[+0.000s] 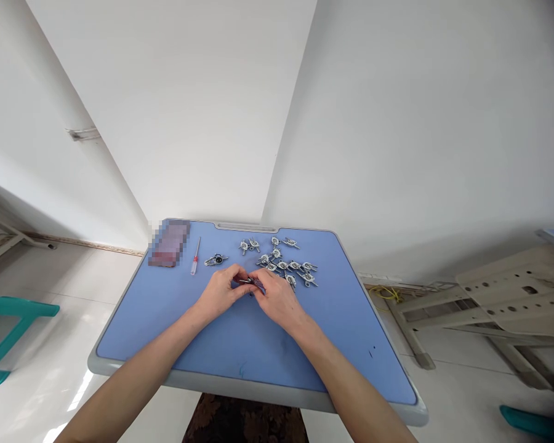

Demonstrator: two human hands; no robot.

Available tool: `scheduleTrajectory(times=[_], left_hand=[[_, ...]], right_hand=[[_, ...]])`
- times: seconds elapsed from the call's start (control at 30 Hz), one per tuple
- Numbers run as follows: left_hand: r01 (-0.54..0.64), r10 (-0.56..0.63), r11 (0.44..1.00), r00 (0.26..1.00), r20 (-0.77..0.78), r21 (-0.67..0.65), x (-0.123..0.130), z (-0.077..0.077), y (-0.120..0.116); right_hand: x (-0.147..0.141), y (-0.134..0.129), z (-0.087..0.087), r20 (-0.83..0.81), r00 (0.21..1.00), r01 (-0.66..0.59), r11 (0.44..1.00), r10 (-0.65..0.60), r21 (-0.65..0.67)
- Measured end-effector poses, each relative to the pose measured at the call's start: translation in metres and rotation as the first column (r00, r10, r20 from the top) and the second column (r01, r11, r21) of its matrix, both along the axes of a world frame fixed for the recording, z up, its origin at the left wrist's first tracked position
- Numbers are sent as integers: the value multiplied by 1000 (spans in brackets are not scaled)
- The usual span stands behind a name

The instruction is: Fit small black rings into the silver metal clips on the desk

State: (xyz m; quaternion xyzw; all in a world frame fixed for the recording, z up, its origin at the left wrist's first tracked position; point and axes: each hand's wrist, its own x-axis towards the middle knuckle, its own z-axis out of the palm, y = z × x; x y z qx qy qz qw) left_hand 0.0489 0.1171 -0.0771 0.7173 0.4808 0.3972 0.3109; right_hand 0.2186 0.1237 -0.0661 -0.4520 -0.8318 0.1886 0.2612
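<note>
Over the middle of the blue desk [189, 335], my left hand [224, 289] and my right hand [276, 295] meet at the fingertips. Both are closed around a small metal part [248, 281], mostly hidden by the fingers. It looks similar to the loose silver metal fittings [282, 265] that lie in a scattered group just beyond and right of my right hand. Beyond my left hand lies another metal fitting with a black round centre [218, 259]. A screwdriver with a clear and red handle [194, 264] rests farther left.
At the desk's far left corner lies a blurred, dark reddish flat object [170, 243]. A groove [240, 227] runs along the back edge, against the white wall [203, 123]. Teal stools [13, 326] and a beige desk frame [503, 295] stand at the sides.
</note>
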Motion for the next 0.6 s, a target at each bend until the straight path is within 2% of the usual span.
scheduleTrajectory(times=[0.23, 0.47, 0.6], left_hand=[[11, -5, 999, 994, 109, -50, 3, -2, 1], [-12, 20, 998, 991, 132, -65, 6, -1, 1], [24, 27, 985, 955, 295, -169, 5, -3, 5]], right_hand=[[-2, -1, -5, 54, 998, 22, 997, -26, 73], [-4, -2, -4, 133, 987, 69, 985, -90, 156], [-1, -1, -1, 66, 996, 46, 984, -58, 169]])
